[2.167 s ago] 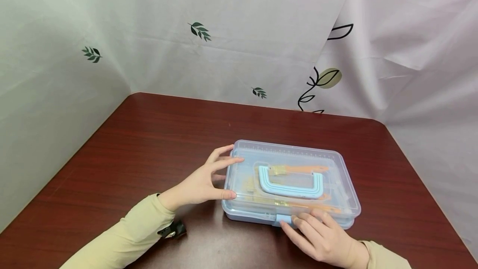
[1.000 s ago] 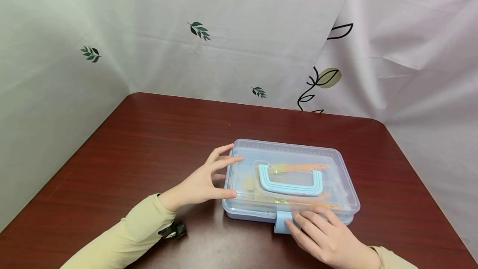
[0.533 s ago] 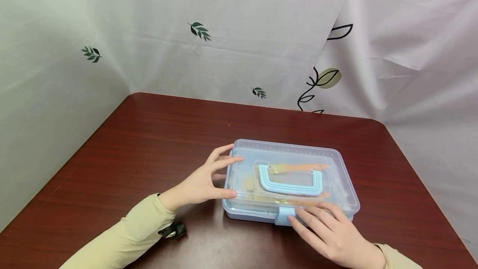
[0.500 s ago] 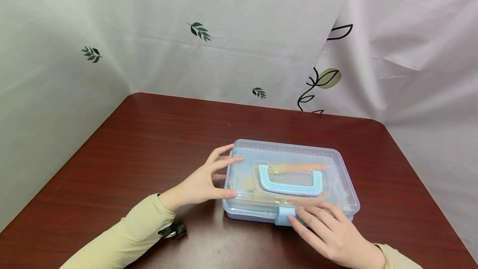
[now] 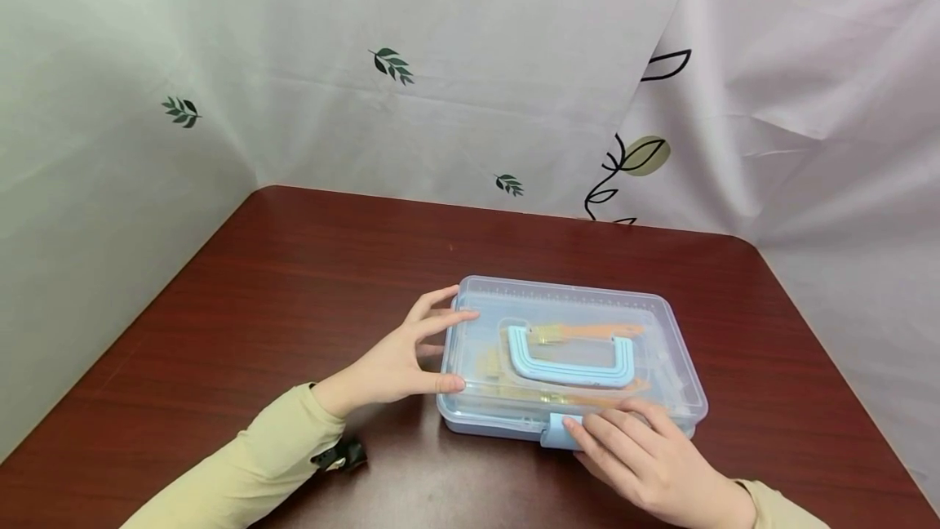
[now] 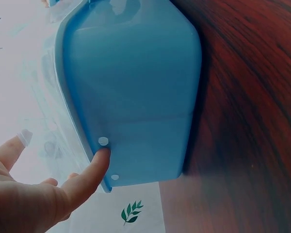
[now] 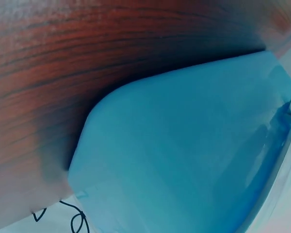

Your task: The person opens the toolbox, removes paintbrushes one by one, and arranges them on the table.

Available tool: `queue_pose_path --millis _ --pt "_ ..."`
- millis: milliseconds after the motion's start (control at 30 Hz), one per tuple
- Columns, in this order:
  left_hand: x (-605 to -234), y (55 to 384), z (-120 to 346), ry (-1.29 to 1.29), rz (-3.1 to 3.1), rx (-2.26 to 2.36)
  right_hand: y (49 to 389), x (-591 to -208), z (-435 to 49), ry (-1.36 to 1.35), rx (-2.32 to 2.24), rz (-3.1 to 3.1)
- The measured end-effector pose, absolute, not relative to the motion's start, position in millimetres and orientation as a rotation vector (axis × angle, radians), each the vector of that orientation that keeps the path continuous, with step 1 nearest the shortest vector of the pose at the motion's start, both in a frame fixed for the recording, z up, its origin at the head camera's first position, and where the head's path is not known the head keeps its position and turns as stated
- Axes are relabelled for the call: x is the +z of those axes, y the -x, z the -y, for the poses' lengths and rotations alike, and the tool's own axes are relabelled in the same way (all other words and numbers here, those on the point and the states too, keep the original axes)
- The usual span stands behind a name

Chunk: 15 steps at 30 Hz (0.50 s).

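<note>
A clear-lidded plastic box (image 5: 485, 423) with a light blue base lies flat on the table, lid down. Through the lid show orange-handled brushes (image 5: 587, 331) with pale bristles. My left hand (image 5: 385, 362), fingers spread and fairly straight, rests on the box's left end. In the left wrist view one finger (image 6: 94, 167) touches the blue side wall near a white dot. At the front edge my right hand (image 5: 646, 460) pinches the light blue latch (image 5: 560, 431), one finger on its face and another digit below. The right wrist view shows mostly the blue base (image 7: 174, 145).
A light blue carrying handle (image 5: 573, 370) lies folded on the lid. The dark red wooden table (image 5: 294, 284) stretches left and behind the box. A pale leaf-printed cloth (image 5: 477, 88) hangs along its back and sides. A black strap (image 5: 341, 454) is on the left forearm.
The latch flap hung lower a second ago, rose, and now tilts slightly out again. My right fingers have shifted onto its face and under it. Left hand and box have hardly moved.
</note>
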<state>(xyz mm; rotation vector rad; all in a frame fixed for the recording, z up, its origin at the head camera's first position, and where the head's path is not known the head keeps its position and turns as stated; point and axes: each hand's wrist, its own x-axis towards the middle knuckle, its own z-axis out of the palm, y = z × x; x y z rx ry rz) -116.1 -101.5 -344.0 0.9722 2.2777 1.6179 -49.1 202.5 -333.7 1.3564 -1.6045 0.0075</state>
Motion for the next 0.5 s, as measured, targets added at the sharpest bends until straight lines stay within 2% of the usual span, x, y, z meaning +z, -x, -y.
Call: queue_pose_path --millis 500 --pt "-343.8 115.9 101.8 -0.977 -2.271 1.630 43.1 -336.3 -211.3 -1.562 -0.025 1.670"
